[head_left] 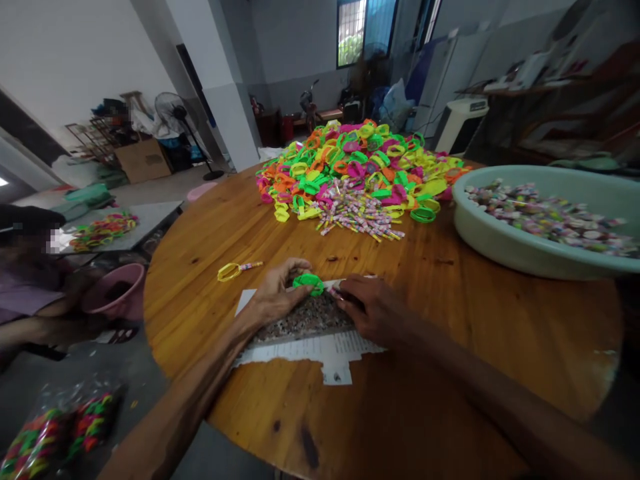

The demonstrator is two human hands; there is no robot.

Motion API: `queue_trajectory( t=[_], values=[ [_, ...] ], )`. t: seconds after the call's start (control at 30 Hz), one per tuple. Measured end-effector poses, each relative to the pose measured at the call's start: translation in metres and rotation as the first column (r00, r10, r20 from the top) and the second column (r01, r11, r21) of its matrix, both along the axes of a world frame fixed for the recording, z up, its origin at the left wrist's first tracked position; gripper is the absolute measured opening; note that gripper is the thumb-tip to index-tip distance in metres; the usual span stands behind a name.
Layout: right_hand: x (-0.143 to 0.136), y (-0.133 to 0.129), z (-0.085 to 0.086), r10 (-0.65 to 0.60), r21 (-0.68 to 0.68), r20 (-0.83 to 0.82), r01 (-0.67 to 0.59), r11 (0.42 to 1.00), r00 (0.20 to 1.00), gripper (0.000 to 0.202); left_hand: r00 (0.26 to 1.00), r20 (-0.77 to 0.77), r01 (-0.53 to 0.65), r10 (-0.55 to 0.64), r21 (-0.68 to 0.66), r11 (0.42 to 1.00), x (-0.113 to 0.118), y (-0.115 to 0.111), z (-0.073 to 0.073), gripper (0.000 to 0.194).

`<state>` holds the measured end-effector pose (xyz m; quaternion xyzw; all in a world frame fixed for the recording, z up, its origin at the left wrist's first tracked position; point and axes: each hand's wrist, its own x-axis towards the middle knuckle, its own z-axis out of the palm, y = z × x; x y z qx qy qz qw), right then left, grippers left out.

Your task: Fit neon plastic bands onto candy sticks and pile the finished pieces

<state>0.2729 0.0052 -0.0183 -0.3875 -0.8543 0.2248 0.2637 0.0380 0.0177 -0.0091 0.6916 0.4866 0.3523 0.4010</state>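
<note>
My left hand (277, 291) grips a green plastic ring band (309, 284), like a toy watch strap, over a speckled stone slab (300, 319). The slab lies on torn printed paper (345, 347) on the table. Pinched in my right hand (367, 307) is a small patterned stick (334, 291), its end close to the green band; I cannot tell whether they are joined. Left of my hands lies a yellow band (229, 271) with a patterned stick (251, 265) at its end.
On the round wooden table (200, 320), a heap of bright bands (350, 160) stands at the back, with patterned sticks (363, 210) before it. A pale green basin (525, 250) of small pieces is at right. A person (30, 287) sits at left near a pink bucket (133, 287).
</note>
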Motion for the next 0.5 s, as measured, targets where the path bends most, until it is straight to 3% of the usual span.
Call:
queue_trajectory(
  t=[0.1, 0.2, 0.5],
  values=[
    [-0.005, -0.003, -0.003, 0.002, 0.026, 0.012, -0.002, 1.0, 1.0, 0.017, 0.976, -0.186, 0.128, -0.114, 0.067, 0.989, -0.008, -0.008, 0.005, 0.033],
    [-0.007, -0.004, -0.002, 0.032, 0.047, 0.006, -0.033, 0.998, 0.999, 0.019, 0.933, -0.324, 0.202, -0.156, 0.113, 0.973, -0.01, -0.013, 0.011, 0.023],
    [-0.006, -0.003, -0.004, 0.054, 0.088, 0.032, -0.056, 0.995, 0.998, 0.02, 0.925, -0.348, 0.222, -0.153, 0.167, 0.961, -0.007, -0.012, 0.009, 0.023]
  ],
)
